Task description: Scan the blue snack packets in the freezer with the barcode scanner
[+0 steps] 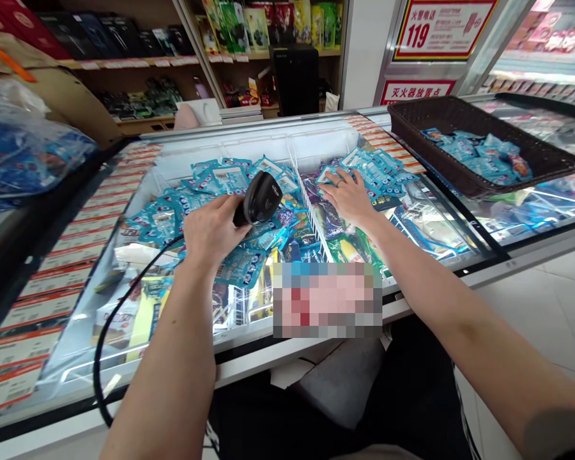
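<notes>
My left hand (211, 231) is wrapped round the handle of a black barcode scanner (263, 197), its head tilted toward the right. A black cable runs from it down along my left forearm. Below the scanner, many blue snack packets (227, 180) lie in a loose heap on the freezer's glass top, some with barcodes facing up. My right hand (347, 195) reaches over a second group of blue packets (378, 167), its fingers spread and touching the near-left packet. A ring shows on one finger. The undersides of its fingertips are hidden.
A dark woven basket (489, 182) with more blue packets stands at the right. Price labels (76, 246) line the freezer's left side. A plastic bag of blue packs (23, 147) sits far left. Shelves with goods stand behind. A pixelated patch covers part of the front edge.
</notes>
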`<control>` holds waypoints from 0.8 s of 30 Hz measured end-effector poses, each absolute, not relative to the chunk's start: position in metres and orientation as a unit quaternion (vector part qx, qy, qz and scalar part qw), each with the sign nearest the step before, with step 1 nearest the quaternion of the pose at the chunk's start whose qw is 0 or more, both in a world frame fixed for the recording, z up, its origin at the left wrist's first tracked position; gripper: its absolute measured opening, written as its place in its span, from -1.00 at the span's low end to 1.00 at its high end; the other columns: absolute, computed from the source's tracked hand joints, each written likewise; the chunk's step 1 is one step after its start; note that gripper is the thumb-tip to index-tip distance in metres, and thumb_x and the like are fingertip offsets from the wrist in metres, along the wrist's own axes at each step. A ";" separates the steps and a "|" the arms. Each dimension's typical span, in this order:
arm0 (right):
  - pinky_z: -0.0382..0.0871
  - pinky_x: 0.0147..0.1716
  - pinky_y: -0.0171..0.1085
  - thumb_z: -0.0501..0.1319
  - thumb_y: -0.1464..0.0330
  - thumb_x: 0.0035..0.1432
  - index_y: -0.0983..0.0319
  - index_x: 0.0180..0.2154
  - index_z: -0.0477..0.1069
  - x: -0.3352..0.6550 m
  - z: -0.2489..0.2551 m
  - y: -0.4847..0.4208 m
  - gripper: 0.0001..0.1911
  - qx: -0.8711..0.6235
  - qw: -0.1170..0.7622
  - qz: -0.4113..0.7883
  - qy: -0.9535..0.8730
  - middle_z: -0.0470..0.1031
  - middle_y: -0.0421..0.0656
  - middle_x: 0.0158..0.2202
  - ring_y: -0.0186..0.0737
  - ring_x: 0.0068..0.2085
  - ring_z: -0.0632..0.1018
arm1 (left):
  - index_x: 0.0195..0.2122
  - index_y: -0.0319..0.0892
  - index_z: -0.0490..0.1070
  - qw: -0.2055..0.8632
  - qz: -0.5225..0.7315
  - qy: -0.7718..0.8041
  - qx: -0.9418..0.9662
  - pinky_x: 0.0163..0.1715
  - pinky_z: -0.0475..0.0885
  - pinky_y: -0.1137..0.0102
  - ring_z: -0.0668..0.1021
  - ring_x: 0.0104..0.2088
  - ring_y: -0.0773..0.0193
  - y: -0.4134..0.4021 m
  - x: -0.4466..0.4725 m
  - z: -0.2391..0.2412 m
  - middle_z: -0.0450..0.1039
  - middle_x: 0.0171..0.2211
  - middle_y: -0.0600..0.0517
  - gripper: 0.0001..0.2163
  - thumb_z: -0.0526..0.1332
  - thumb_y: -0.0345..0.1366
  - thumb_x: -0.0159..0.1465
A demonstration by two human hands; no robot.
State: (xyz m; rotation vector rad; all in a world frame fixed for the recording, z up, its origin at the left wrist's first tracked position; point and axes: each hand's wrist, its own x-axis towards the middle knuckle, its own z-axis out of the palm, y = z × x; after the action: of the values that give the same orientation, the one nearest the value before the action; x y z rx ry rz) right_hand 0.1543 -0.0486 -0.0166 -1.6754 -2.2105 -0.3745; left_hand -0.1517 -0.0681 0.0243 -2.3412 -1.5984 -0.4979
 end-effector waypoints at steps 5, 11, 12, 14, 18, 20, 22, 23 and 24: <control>-0.12 0.24 0.24 -0.08 0.27 0.35 0.10 0.09 0.39 0.161 -0.019 -0.042 -0.60 -0.623 0.156 -0.144 -0.752 0.23 -0.15 0.27 0.03 0.31 0.14 | -0.01 -0.07 0.41 0.133 -0.158 -0.574 -0.792 -0.36 0.25 0.32 0.52 -0.14 0.03 -0.067 -0.157 0.025 0.50 -0.12 -0.07 -0.63 0.12 -0.09 0.20; -0.32 0.24 0.36 -0.05 0.24 0.33 0.16 0.15 0.32 0.157 -0.010 -0.047 -0.57 -0.617 0.181 -0.145 -0.752 0.20 -0.08 0.29 0.07 0.34 0.07 | 0.00 -0.06 0.40 0.136 -0.165 -0.586 -0.781 -0.38 0.25 0.31 0.52 -0.15 0.03 -0.067 -0.159 0.028 0.50 -0.13 -0.07 -0.61 0.11 -0.05 0.20; -0.34 0.24 0.35 -0.05 0.24 0.33 0.17 0.17 0.29 0.152 -0.007 -0.048 -0.56 -0.604 0.189 -0.140 -0.761 0.19 -0.07 0.29 0.06 0.34 0.07 | 0.00 -0.06 0.40 0.137 -0.164 -0.585 -0.782 -0.37 0.25 0.31 0.52 -0.16 0.03 -0.067 -0.159 0.028 0.50 -0.14 -0.07 -0.61 0.11 -0.05 0.20; -0.33 0.27 0.31 -0.06 0.25 0.33 0.19 0.21 0.24 0.141 -0.002 -0.051 -0.54 -0.572 0.199 -0.121 -0.786 0.19 -0.06 0.29 0.02 0.34 0.09 | -0.01 -0.06 0.41 0.138 -0.165 -0.582 -0.784 -0.37 0.26 0.30 0.52 -0.16 0.02 -0.067 -0.159 0.028 0.51 -0.15 -0.07 -0.61 0.11 -0.05 0.20; -0.15 0.31 0.14 -0.10 0.24 0.35 0.16 0.28 0.10 0.115 -0.002 -0.050 -0.50 -0.509 0.184 -0.059 -0.839 0.11 -0.12 0.33 -0.10 0.34 0.12 | 0.00 -0.06 0.41 0.137 -0.169 -0.584 -0.782 -0.35 0.27 0.30 0.52 -0.16 0.02 -0.068 -0.159 0.029 0.50 -0.15 -0.08 -0.62 0.12 -0.07 0.19; -0.10 0.31 0.09 -0.11 0.22 0.36 0.14 0.30 0.04 0.106 -0.006 -0.048 -0.48 -0.491 0.170 -0.041 -0.854 0.06 -0.13 0.35 -0.13 0.34 0.11 | 0.00 -0.06 0.41 0.138 -0.169 -0.586 -0.780 -0.35 0.27 0.30 0.52 -0.15 0.03 -0.069 -0.159 0.029 0.50 -0.14 -0.08 -0.62 0.13 -0.08 0.19; -0.09 0.30 0.10 -0.11 0.19 0.36 0.13 0.30 0.04 0.102 -0.009 -0.046 -0.48 -0.481 0.154 -0.035 -0.863 0.07 -0.13 0.35 -0.11 0.34 0.11 | 0.00 -0.06 0.41 0.140 -0.169 -0.587 -0.779 -0.35 0.27 0.30 0.52 -0.15 0.02 -0.069 -0.159 0.030 0.50 -0.14 -0.08 -0.62 0.13 -0.07 0.19; -0.09 0.30 0.11 -0.10 0.17 0.36 0.13 0.28 0.07 0.102 -0.009 -0.046 -0.49 -0.478 0.147 -0.035 -0.865 0.11 -0.13 0.33 -0.09 0.33 0.14 | -0.01 -0.06 0.41 0.141 -0.169 -0.587 -0.779 -0.35 0.27 0.30 0.52 -0.15 0.02 -0.069 -0.159 0.030 0.50 -0.14 -0.08 -0.62 0.13 -0.07 0.19; -0.08 0.29 0.12 -0.10 0.15 0.36 0.12 0.26 0.11 0.102 -0.009 -0.046 -0.50 -0.477 0.144 -0.038 -0.866 0.18 -0.12 0.30 -0.07 0.30 0.18 | -0.01 -0.06 0.41 0.141 -0.170 -0.586 -0.780 -0.35 0.27 0.30 0.52 -0.15 0.01 -0.069 -0.159 0.030 0.50 -0.14 -0.08 -0.62 0.12 -0.07 0.19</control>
State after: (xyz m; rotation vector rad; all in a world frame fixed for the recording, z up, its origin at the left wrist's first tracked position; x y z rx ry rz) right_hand 0.1021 -0.0461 -0.0089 -1.3757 -2.4972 -0.1099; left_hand -0.1589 -0.0691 0.0300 -2.2506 -1.6919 -0.4901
